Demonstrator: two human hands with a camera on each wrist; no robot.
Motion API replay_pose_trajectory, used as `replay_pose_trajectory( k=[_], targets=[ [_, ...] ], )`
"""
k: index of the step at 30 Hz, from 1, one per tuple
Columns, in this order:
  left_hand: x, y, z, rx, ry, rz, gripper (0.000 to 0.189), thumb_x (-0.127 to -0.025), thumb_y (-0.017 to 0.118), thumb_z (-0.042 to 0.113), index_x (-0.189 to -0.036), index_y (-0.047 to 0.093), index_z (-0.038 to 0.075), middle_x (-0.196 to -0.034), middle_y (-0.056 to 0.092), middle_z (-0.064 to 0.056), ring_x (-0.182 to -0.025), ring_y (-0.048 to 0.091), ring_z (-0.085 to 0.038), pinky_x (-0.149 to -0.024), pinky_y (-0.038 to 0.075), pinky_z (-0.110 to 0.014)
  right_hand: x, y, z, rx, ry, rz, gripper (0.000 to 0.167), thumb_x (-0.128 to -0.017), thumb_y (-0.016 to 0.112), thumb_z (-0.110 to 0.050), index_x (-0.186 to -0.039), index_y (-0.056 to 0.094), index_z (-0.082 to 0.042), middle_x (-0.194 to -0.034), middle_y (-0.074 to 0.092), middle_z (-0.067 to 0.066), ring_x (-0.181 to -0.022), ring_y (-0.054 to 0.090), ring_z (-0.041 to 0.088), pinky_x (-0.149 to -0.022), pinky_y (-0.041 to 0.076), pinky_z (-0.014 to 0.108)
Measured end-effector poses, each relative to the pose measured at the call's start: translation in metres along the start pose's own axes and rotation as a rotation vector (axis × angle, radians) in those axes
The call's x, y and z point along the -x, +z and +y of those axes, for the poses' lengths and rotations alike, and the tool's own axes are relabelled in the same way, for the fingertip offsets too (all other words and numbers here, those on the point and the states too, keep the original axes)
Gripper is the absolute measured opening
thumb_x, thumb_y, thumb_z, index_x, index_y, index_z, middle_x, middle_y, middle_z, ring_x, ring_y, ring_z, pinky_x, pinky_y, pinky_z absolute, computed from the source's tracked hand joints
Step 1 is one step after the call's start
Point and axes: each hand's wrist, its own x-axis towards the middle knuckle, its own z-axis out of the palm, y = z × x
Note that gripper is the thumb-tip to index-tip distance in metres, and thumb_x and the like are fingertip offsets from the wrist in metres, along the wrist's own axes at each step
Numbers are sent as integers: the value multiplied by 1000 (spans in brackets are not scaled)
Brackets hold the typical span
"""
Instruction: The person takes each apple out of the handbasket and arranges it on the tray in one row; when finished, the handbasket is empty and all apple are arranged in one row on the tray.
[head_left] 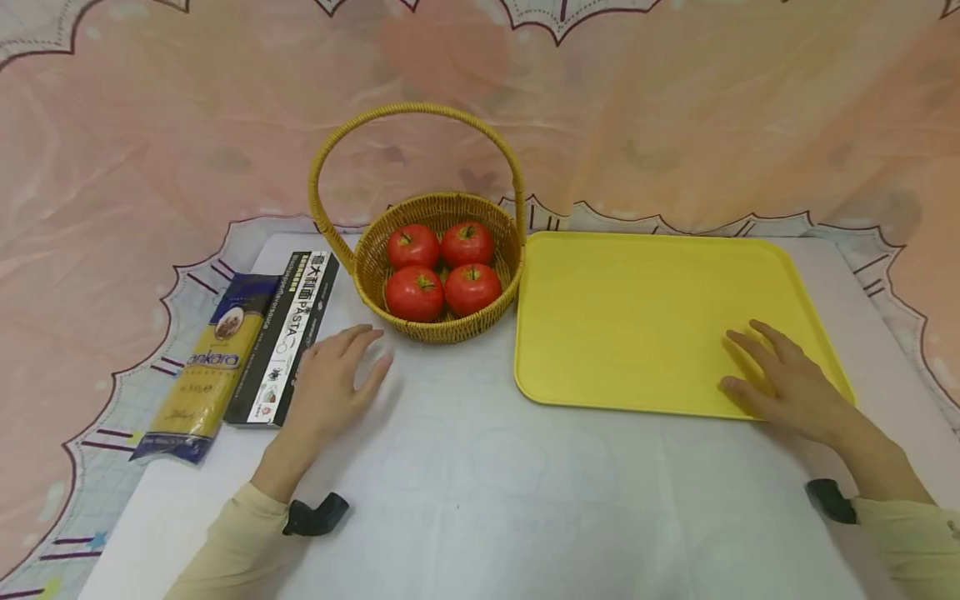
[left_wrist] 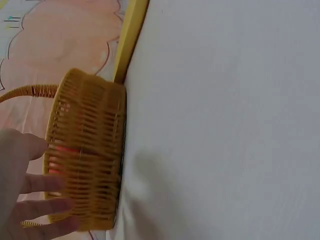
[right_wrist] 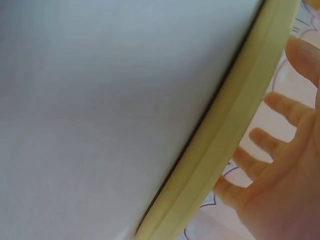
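Wicker basket [head_left: 448, 332]: could tip if its tall arched handle [head_left: 416, 109] is snagged or pulled sideways; the four red apples [head_left: 415, 295] sit loose inside, so a tilt could roll them out.
Yellow tray [head_left: 645, 325]: lies flat to the basket's right, close against it or touching, I cannot tell which; a leftward push on it could shove the basket.
Ankara pasta packet [head_left: 204, 375]: appears to overhang the left edge of the white tabletop [head_left: 525, 500]; a knock from the black-and-white pasta box [head_left: 285, 354] beside it could send it over.
Left hand [head_left: 330, 379]: fingers loosely bent and released, grasping nothing; the pasta box is just beside the hand, to its left; the basket lies just ahead of the fingertips, towards the back and right.
Right hand [head_left: 795, 387]: fingers spread and relaxed, nothing gripped; the tray's near right corner lies beneath them; whether a fingertip brushes it, I cannot tell; the basket is well apart, to the left.
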Motion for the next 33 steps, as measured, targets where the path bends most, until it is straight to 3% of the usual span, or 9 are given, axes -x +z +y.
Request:
replay_pose_trajectory(
  k=[2,4,7,11,16,21,26,29,33],
  targets=[
    [2,5,8,89,6,15,31,-91,59,31,-114,64,11,-115,65,-8,-103,62,-28,-86,46,-48,-1,0,-3,-50,-4,16,66,-92,58,-36,-149,27,-19,-155,11,22,-131,19,59,-88,21,78],
    [3,12,17,183,-4,-10,25,-91,60,28,-109,65,13,-106,67,-3,-95,65,-23,-78,50,-43,-1,1,-7,-97,-11,30,63,-92,58,-33,-147,30,-19,-154,15,21,-131,22,57,-88,24,76],
    [4,22,33,313,-43,-87,21,-91,61,25,-109,64,15,-99,68,1,-88,64,-16,-75,51,-38,-1,3,-13,-173,-7,42,63,-92,59,-31,-147,30,-18,-152,22,20,-134,23,52,-95,23,73],
    [2,38,55,405,-96,-173,24,-91,61,24,-113,63,15,-94,68,1,-81,60,-11,-74,50,-32,1,6,-22,-244,7,64,65,-92,59,-30,-148,27,-19,-148,29,22,-133,27,48,-100,22,69],
    [-6,57,81,424,-108,-223,30,-90,62,26,-119,62,17,-92,67,5,-78,57,-7,-74,45,-28,-2,8,-30,-318,2,97,60,-95,56,-26,-147,30,-19,-146,33,21,-132,30,47,-98,25,69],
    [-18,73,100,418,-57,-209,38,-90,61,28,-125,60,13,-87,64,6,-75,54,-9,-73,36,-29,-8,11,-38,-373,-23,116,54,-94,57,-22,-144,36,-17,-146,36,14,-130,32,46,-94,29,68],
    [-28,86,109,397,-48,-185,47,-90,60,31,-131,55,8,-80,60,8,-70,50,-8,-71,31,-28,-15,15,-45,-378,-73,131,52,-94,57,-19,-142,38,-14,-145,39,11,-129,36,39,-96,31,62],
    [-34,92,113,374,-60,-178,51,-90,60,33,-133,53,7,-76,57,7,-68,47,-9,-71,29,-29,-20,18,-48,-351,-113,156,51,-94,57,-17,-142,40,-12,-143,41,9,-130,37,22,-104,33,43],
    [-43,100,120,352,-57,-162,52,-89,61,37,-130,54,7,-71,53,7,-71,50,-11,-75,30,-33,-25,21,-51,-323,-151,176,47,-94,58,-17,-138,44,-11,-138,46,3,-126,38,5,-99,29,11]
  ],
)
